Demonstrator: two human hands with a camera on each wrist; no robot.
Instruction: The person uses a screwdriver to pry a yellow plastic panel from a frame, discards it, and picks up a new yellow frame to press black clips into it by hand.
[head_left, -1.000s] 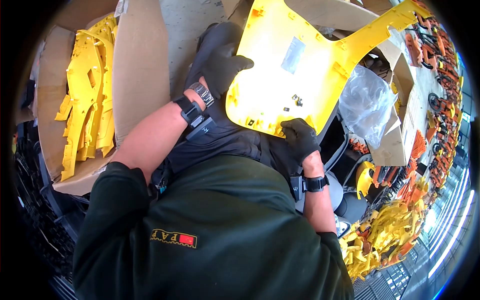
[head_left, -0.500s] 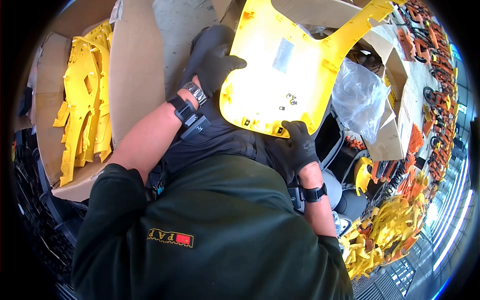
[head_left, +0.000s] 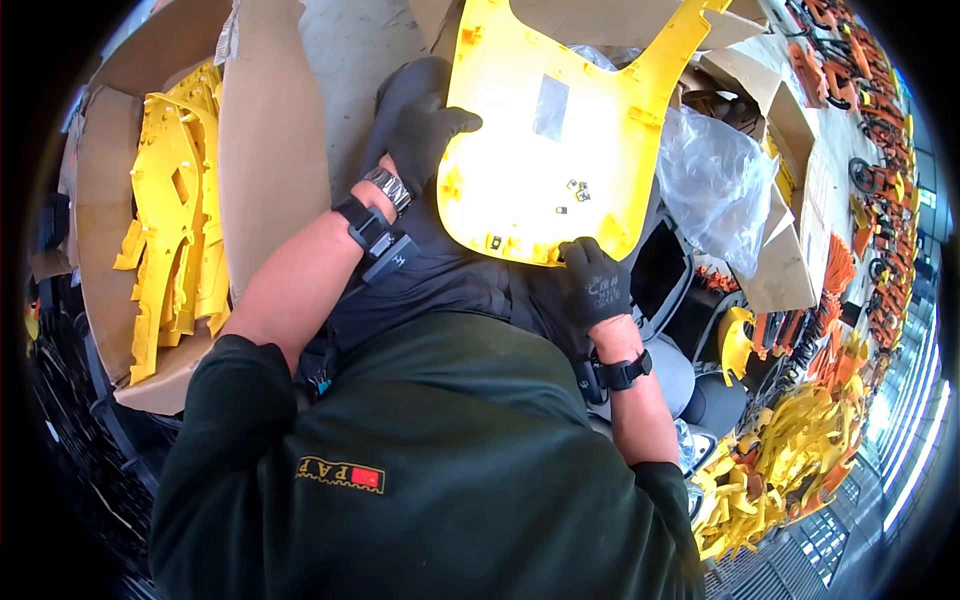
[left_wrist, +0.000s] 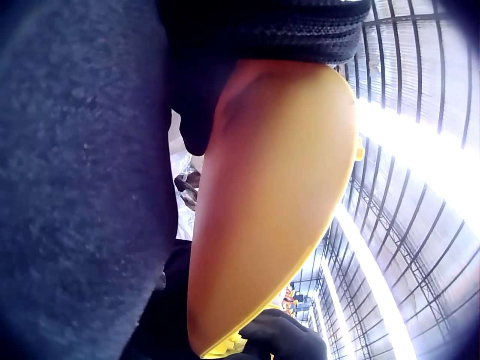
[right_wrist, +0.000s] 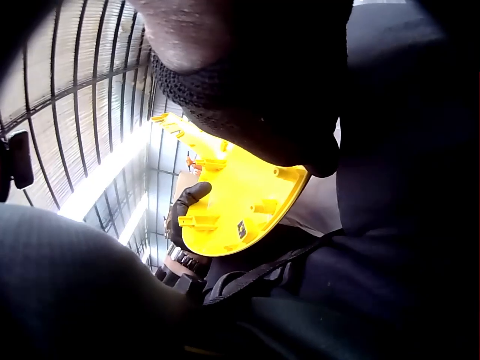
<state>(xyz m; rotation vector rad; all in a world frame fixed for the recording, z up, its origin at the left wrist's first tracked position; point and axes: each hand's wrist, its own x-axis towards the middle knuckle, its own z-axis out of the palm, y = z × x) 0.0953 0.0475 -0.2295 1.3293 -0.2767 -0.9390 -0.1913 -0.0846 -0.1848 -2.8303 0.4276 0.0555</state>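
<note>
A yellow plastic panel point(head_left: 500, 205) lies over the person's lap, its ribbed inner side facing up. The gloved left hand point(head_left: 425, 137) grips its left edge, thumb on top; the left wrist view shows the smooth outer side point(left_wrist: 285, 172). At the near edge, the gloved right hand point(head_left: 598, 285) has curled fingers pinching a small black clip at the rim, mostly hidden by the fingertips. Another clip point(head_left: 495, 242) sits near the left of that edge, also visible as a dark square clip point(right_wrist: 241, 229) from the right wrist. Several loose clips point(head_left: 582, 193) lie on the panel.
On the left stands a cardboard box point(head_left: 270, 130) with yellow panels point(head_left: 170, 190) inside. Clear plastic wrap point(head_left: 715, 190) hangs by another open carton point(head_left: 790, 240) on the right. Beyond are a heap of yellow parts point(head_left: 790, 460) and rows of orange parts point(head_left: 885, 200).
The panel and both hands have shifted slightly left in the head view. The right fingers uncovered a black clip at the near edge half a second ago and now cover it again.
</note>
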